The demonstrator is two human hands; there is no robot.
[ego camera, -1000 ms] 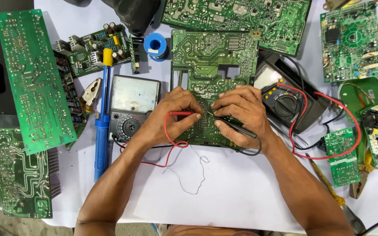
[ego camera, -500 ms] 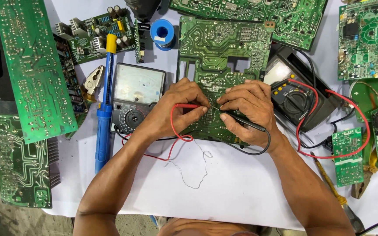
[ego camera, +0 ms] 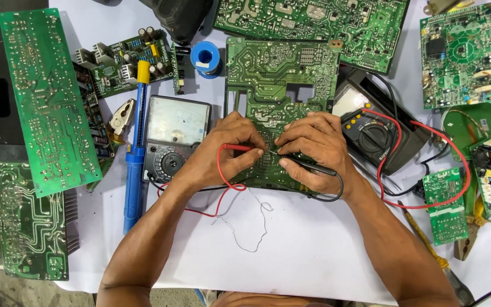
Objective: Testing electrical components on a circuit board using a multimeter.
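Note:
A green circuit board (ego camera: 279,74) lies solder side up in the middle of the white table. My left hand (ego camera: 223,150) pinches a red test probe (ego camera: 240,148) with its tip pressed on the board's lower part. My right hand (ego camera: 313,150) holds a black test probe (ego camera: 308,165) on the same area, close to the red tip. Red and black leads (ego camera: 444,165) run right to a black digital multimeter (ego camera: 373,133). An analogue multimeter (ego camera: 174,136) sits just left of my left hand.
A blue desoldering pump with a yellow cap (ego camera: 136,153) lies left of the analogue meter. Several green boards (ego camera: 46,96) ring the work area, with a large one (ego camera: 336,25) at the back. A blue tape roll (ego camera: 206,57), pliers (ego camera: 121,116) and a thin loose wire (ego camera: 251,227) lie nearby.
The view has shifted slightly. Both hands stay on the board with the probes, their tips making only small adjustments.

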